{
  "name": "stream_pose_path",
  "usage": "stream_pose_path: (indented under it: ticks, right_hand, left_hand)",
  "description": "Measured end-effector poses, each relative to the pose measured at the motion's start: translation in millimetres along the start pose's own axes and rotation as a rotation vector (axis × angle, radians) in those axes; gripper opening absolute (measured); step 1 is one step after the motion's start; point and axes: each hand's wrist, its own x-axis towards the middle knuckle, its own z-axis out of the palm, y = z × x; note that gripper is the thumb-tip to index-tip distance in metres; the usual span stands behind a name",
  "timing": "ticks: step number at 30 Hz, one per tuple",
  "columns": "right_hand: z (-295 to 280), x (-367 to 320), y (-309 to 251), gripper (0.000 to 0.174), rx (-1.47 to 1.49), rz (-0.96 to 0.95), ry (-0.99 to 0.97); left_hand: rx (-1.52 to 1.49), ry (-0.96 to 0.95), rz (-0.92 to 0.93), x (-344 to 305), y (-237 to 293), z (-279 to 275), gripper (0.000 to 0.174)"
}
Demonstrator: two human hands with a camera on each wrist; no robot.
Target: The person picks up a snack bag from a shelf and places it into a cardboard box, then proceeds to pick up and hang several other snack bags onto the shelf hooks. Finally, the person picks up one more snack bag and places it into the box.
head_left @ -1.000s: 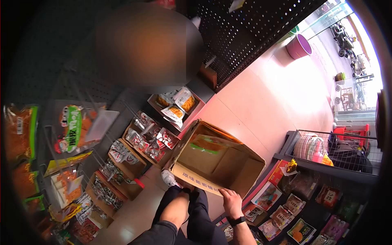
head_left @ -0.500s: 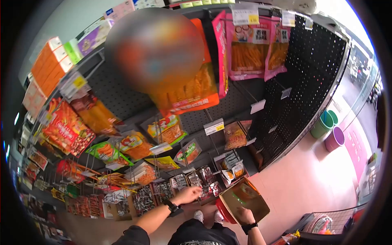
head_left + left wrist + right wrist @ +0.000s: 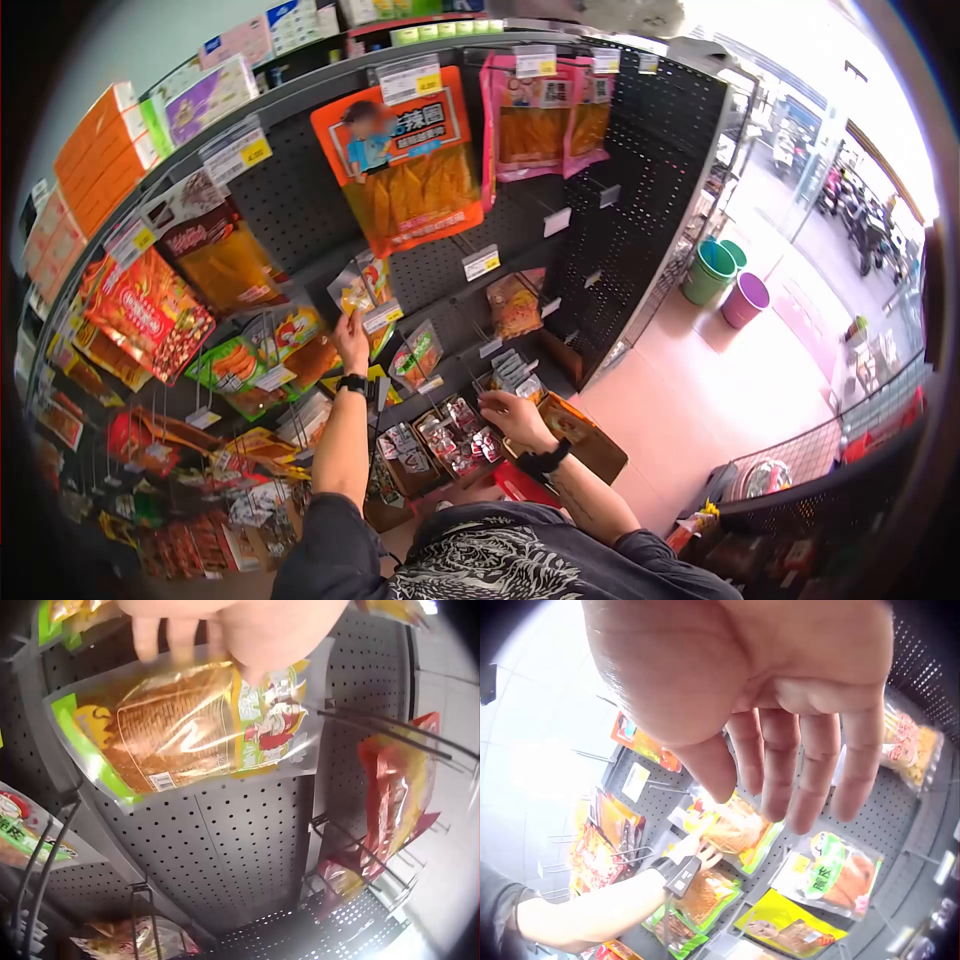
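In the head view my left hand [image 3: 350,342] is raised to a hanging bag of orange-brown snacks [image 3: 366,288]. The left wrist view has this snack bag [image 3: 180,731] close up, clear with a green edge, its header on a metal hook. Loosely extended fingers [image 3: 182,637] reach down to its upper edge, and the thumb overlaps it. My right hand [image 3: 515,418] hovers over boxes of small packets [image 3: 460,437], left of a cardboard box [image 3: 590,445]. Its fingers [image 3: 780,772] hang relaxed, holding nothing.
More snack bags hang nearby, including a large orange one [image 3: 405,170] above and pink ones [image 3: 540,120] to its right. Metal hooks [image 3: 375,727] with price tags jut from the black pegboard [image 3: 650,140]. Green [image 3: 708,272] and purple buckets [image 3: 745,300] stand on the floor right.
My view has lifted from the floor to the shelf. The left hand has risen from the low packets to the hanging bag. The right hand has let go of the cardboard box and moved up-left.
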Motion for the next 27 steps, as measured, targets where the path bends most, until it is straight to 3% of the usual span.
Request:
stream_pose_path:
  ticks: [1, 2, 4, 5, 7, 8, 9, 11, 15, 19, 24, 27]
  right_hand:
    - [8, 12, -11, 0.034, -0.006, -0.055, 0.068]
    - [11, 24, -27, 0.037, -0.027, 0.000, 0.058]
    - [26, 56, -33, 0.042, -0.108, -0.157, 0.152]
    - [34, 73, -35, 0.055, -0.165, -0.131, 0.156]
    - [48, 91, -54, 0.065, -0.228, -0.159, 0.186]
    - [50, 91, -69, 0.066, 0.022, -0.025, 0.007]
    - [76, 109, -29, 0.060, 0.341, -0.112, 0.003]
    - [67, 91, -55, 0.054, 0.676, 0.035, -0.101]
    - [65, 64, -50, 0.040, 0.856, 0.077, -0.010]
    - [54, 35, -39, 0.021, 0.710, 0.147, 0.007]
    - [58, 13, -3, 0.013, 0.689, 0.261, -0.069]
    - [32, -13, 12, 0.016, 0.632, 0.332, -0.126]
  left_hand:
    - [-0.194, 0.018, 0.077, -15, 35, 3, 0.028]
    - [-0.155, -0.007, 0.056, -28, 52, -4, 0.028]
    - [-0.124, -0.029, 0.042, -43, 87, -17, 0.028]
    - [-0.128, -0.024, 0.036, -54, 100, -23, 0.028]
    - [-0.391, -0.121, -0.189, -68, 112, -34, 0.023]
    - [-0.468, -0.146, -0.225, -73, 117, -38, 0.022]
    - [-0.548, -0.174, -0.260, -77, 122, -41, 0.021]
    - [-0.616, -0.198, -0.331, -84, 150, -51, 0.020]
    - [-0.619, -0.254, -0.425, -94, 156, -69, 0.018]
    - [-0.605, -0.237, -0.605, -115, 156, -68, 0.020]
    - [-0.500, -0.409, -0.514, -142, 128, -59, 0.022]
    - [-0.361, -0.513, -0.444, -166, 117, -43, 0.023]
